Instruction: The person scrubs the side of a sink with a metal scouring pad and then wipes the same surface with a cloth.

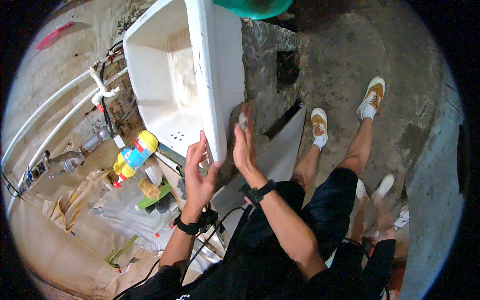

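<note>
A white utility sink (215, 75) with brownish stains inside and drain holes lies before me. My left hand (199, 170) is at its near corner, fingers spread and thumb by the outer edge; nothing shows in it, though contact with the rim is hard to tell. Beside the sink's outer wall is my right hand (245, 148), blurred, its fingers extended upward. A small whitish thing (243, 120) shows between the thumb tip and fingers; what it is and whether it is held are unclear. Both wrists wear black bands.
Left of the sink are a white tap (103, 90), a yellow bottle (135, 153), a brush (149, 188) and a green-handled tool (155, 197). A green basin (255, 9) stands beyond. A concrete block (262, 67) adjoins the sink. Another person's legs (382, 213) show at lower right.
</note>
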Available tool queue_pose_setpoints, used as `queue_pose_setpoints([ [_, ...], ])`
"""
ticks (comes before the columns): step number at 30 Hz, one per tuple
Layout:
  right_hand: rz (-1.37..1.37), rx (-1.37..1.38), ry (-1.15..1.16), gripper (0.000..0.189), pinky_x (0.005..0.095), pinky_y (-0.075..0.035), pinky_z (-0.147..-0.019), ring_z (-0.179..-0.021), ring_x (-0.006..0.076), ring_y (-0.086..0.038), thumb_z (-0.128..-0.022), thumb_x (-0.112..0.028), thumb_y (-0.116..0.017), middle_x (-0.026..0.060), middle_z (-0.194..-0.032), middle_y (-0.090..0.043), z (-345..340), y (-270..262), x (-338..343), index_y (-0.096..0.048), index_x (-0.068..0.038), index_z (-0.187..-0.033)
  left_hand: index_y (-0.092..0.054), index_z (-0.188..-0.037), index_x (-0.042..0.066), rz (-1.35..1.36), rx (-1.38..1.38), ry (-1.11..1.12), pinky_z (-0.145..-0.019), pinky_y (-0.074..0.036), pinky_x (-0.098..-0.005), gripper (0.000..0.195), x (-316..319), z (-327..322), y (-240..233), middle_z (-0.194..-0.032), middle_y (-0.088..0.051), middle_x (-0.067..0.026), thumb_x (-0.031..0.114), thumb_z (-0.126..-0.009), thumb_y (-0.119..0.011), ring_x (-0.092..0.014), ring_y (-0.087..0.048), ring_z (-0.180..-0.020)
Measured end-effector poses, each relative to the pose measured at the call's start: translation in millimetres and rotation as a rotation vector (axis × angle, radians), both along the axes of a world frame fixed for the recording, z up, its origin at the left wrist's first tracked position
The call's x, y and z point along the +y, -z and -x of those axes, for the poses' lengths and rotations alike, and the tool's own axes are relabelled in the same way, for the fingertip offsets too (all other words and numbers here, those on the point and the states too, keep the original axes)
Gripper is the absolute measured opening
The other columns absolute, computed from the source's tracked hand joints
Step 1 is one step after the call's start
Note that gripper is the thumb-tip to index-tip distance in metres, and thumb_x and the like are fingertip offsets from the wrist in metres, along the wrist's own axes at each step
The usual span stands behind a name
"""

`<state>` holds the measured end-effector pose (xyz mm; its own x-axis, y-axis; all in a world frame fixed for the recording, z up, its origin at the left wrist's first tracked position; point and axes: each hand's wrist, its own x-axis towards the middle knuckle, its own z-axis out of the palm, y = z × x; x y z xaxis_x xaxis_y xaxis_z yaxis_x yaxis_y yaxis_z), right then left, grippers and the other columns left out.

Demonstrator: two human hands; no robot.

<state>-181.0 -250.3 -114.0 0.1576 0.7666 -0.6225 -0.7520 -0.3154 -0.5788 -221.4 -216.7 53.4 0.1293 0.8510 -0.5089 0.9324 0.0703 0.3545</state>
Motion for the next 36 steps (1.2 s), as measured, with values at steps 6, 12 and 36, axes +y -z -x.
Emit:
queue_pose_setpoints([
  [6,-0.175,-0.183,-0.008,0.065,0.0553,-0.017,-0.138,-0.167,0.0471,-0.029,-0.118,-0.036,-0.047,0.0272,-0.179,-0.039,-14,-8,-4,-0.046,0.005,-0.168,-0.045,-0.176,0.013,-0.062,-0.025,-0.013,-0.111,-0.051,-0.0393,0.094,-10,10,4,-0.138,-0.061,-0.0118,-0.012,-0.089,-0.072,-0.026,-0.062,-0.129],
  [12,-0.21,-0.195,0.108,0.048,0.0429,-0.037,-0.128,-0.153,0.0306,-0.047,-0.113,-0.021,-0.06,0.0174,-0.155,-0.06,-57,59,74,-0.064,0.001,-0.155,-0.042,-0.176,0.008,-0.016,-0.017,0.008,-0.116,-0.052,-0.0388,0.087,0,5,6,-0.149,-0.056,-0.0097,-0.007,-0.096,-0.071,-0.023,-0.06,-0.135],
  [36,-0.219,-0.539,-0.028,0.059,0.0491,-0.034,-0.132,-0.155,0.0423,-0.049,-0.107,-0.011,-0.061,0.0221,-0.173,-0.052,3,-118,-50,-0.056,0.0,-0.165,-0.063,-0.16,0.006,-0.097,-0.105,0.003,-0.113,-0.054,-0.0435,0.067,-11,49,-49,-0.154,-0.066,-0.0177,-0.005,-0.095,-0.076,-0.036,-0.066,-0.134],
])
